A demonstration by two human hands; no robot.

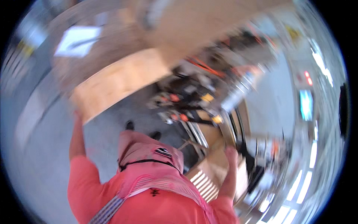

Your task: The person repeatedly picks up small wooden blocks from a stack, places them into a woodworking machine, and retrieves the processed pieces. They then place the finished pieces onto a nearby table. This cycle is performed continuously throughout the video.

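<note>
The whole picture is smeared by motion. At the left, my left hand point(77, 114) is at the lower left end of a pale wooden board point(119, 84), its fingers apparently round the edge. The board slants up to the right, below a large brown worktop. Out to the right, my right hand point(231, 152) is beside brown wooden panels point(214, 162). Its fingers are too blurred to make out, and I cannot tell whether it touches a panel.
A white paper sheet point(78, 41) with a dark pen-like object lies on the brown worktop point(115, 41). Power tools point(186, 100) with orange and yellow parts crowd a stand in the middle. Grey floor point(48, 153) stretches at the left. A lit screen point(306, 105) is far right.
</note>
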